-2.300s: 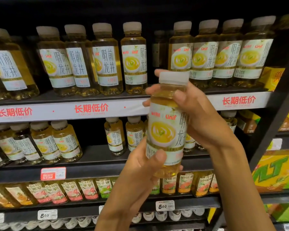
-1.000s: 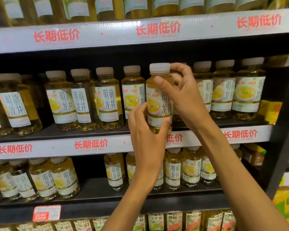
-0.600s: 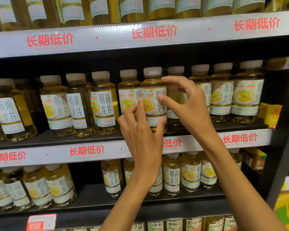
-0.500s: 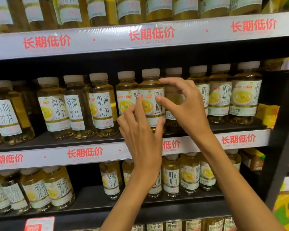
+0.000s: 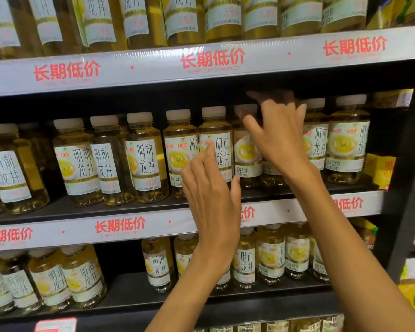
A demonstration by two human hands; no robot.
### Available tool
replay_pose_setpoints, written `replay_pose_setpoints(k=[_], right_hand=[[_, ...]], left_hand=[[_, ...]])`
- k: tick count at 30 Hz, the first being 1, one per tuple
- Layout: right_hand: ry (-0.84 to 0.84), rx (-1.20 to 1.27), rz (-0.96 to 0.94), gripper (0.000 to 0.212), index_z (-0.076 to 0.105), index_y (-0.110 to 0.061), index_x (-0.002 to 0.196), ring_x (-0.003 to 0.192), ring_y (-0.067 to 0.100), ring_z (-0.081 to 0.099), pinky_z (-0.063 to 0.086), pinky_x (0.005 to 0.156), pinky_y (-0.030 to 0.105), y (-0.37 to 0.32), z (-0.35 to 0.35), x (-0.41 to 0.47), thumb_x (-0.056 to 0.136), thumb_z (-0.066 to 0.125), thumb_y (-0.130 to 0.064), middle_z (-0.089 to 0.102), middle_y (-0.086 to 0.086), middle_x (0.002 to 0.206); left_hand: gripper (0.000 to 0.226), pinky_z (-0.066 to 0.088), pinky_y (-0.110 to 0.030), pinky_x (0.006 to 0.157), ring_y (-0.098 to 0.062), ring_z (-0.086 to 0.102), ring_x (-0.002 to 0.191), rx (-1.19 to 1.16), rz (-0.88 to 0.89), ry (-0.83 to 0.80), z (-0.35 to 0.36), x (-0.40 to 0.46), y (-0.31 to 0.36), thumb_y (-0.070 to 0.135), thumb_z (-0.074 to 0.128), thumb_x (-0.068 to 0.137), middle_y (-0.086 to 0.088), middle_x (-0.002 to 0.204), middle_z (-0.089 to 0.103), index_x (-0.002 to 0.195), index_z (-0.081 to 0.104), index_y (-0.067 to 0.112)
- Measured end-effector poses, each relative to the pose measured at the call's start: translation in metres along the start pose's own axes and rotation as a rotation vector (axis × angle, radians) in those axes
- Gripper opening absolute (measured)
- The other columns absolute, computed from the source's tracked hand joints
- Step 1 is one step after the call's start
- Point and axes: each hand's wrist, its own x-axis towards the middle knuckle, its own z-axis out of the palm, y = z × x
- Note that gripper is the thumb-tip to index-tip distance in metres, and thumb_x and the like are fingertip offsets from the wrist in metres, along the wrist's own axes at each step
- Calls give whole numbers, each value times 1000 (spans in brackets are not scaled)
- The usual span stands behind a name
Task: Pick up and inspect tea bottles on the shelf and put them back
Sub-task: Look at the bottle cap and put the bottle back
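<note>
Your left hand is spread, fingertips at the upright tea bottle on the shelf; your right hand is spread, blurred, gripping nothing.

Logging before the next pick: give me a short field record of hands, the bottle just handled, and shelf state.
left hand: open, fingers straight, fingertips on the label of the returned bottle
right hand: open, blurred, in front of the next bottles to the right, holding nothing
returned bottle: upright in the front row of the middle shelf
neighbour bottle: upright, partly hidden by the right hand
held item: none
</note>
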Motion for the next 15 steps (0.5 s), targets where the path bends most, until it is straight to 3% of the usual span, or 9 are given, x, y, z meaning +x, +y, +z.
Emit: replay_pose_setpoints(k=[2,4,8,11,15], right_hand=[[-93,-150,6,35,49,-14,74,93,35,58,16,104,48,-2,2,3,98,42,-38,62,11,77],[-76,-225,-43,37,47,-13,72,91,37,58,15,104,49,-1,3,3,98,42,-38,62,13,75],[65,-213,-101,43,60,-3,98,101,38,53,18,100,46,7,0,-8,96,48,-44,64,18,92],[125,58,-192,43,57,-6,118,110,27,49,28,98,38,14,-6,-20,93,56,-41,58,12,112],[37,588,-145,54,43,-11,132,116,2,45,42,97,20,14,-10,-39,87,68,-29,43,-2,126]], left_hand=[[64,36,-37,104,-28,45,118,-28,22,-15,0,-3,4,15,71,83,-12,125,54,139,42,6],[61,42,-41,102,-26,46,117,-62,34,-39,-1,-5,5,14,69,84,-12,124,54,139,42,6],[65,36,-27,103,-20,46,119,-109,17,-84,-2,-6,1,15,69,85,-9,125,53,142,37,7],[65,33,-23,100,-18,45,118,-136,30,-106,-4,-4,-1,17,70,84,-7,124,53,141,38,8],[68,41,-35,105,-18,45,123,-235,48,-167,-5,-4,-4,19,70,84,-6,130,50,142,36,10]])
